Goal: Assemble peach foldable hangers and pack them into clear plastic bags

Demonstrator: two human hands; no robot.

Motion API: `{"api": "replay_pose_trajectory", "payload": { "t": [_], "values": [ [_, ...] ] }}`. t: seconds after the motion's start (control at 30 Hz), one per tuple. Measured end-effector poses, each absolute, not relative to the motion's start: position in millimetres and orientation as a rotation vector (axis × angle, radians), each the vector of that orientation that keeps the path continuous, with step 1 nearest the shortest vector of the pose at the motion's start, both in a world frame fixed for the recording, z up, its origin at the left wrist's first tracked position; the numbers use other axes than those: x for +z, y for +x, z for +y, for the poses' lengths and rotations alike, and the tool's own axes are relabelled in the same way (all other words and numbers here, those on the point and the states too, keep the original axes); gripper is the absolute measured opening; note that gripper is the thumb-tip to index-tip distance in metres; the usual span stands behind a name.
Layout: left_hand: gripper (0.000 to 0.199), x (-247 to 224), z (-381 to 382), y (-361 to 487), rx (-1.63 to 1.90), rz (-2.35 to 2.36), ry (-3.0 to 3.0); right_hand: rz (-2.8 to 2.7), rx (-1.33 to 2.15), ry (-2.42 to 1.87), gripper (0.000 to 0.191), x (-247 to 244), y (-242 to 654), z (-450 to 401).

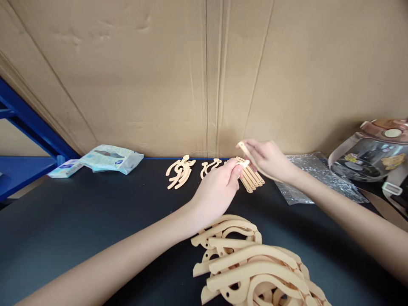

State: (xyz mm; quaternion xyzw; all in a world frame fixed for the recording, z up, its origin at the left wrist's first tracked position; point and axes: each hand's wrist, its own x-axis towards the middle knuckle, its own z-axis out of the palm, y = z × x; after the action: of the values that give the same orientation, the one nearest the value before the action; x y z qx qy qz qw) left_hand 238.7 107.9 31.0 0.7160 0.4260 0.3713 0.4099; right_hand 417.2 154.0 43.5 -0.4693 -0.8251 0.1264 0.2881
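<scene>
My left hand (pixel 216 191) is closed in a pinch on a small beige hanger piece (pixel 245 163), mostly hidden by the thumb and fingers. Just right of it and slightly higher, my right hand (pixel 270 159) grips a slim beige hanger arm (pixel 242 146) with a hole near its tip. The two pieces are close together; whether they touch I cannot tell. Behind and below the hands lies a row of straight beige arms (pixel 251 180). Nearer to me, a heap of curved beige folding hangers (pixel 258 263) is stacked on the black table (pixel 127 225).
Small curved beige parts (pixel 181 172) lie at the back, with a few more (pixel 208 168) beside them. Tissue packs (pixel 111 158) are at the back left, near a blue metal frame (pixel 35 123). On the right are a clear plastic bag (pixel 296 187) and a strapped bottle (pixel 366 153). Cardboard (pixel 143 76) stands behind.
</scene>
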Motion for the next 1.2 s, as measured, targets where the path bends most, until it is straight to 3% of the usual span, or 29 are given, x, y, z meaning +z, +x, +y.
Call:
{"api": "replay_pose_trajectory", "payload": {
  "t": [0.1,0.27,0.6,0.9,1.2],
  "values": [
    [0.031,51,122,220,0.847,1.256,1.999,-1.957,0.564,-1.219,0.028,50,434,167],
    [0.031,71,156,164,0.829,1.530,1.846,-1.868,0.499,-1.214,0.021,58,456,169],
    [0.043,5,188,116,0.835,1.853,1.884,-2.166,-0.096,-1.322,0.012,22,478,138],
    [0.100,-6,146,131,0.627,1.901,2.006,-2.402,-0.026,-1.259,0.009,-15,488,137],
    [0.066,-19,151,138,0.752,1.917,2.047,-2.455,0.060,-1.272,0.019,-8,488,134]
  ]
}}
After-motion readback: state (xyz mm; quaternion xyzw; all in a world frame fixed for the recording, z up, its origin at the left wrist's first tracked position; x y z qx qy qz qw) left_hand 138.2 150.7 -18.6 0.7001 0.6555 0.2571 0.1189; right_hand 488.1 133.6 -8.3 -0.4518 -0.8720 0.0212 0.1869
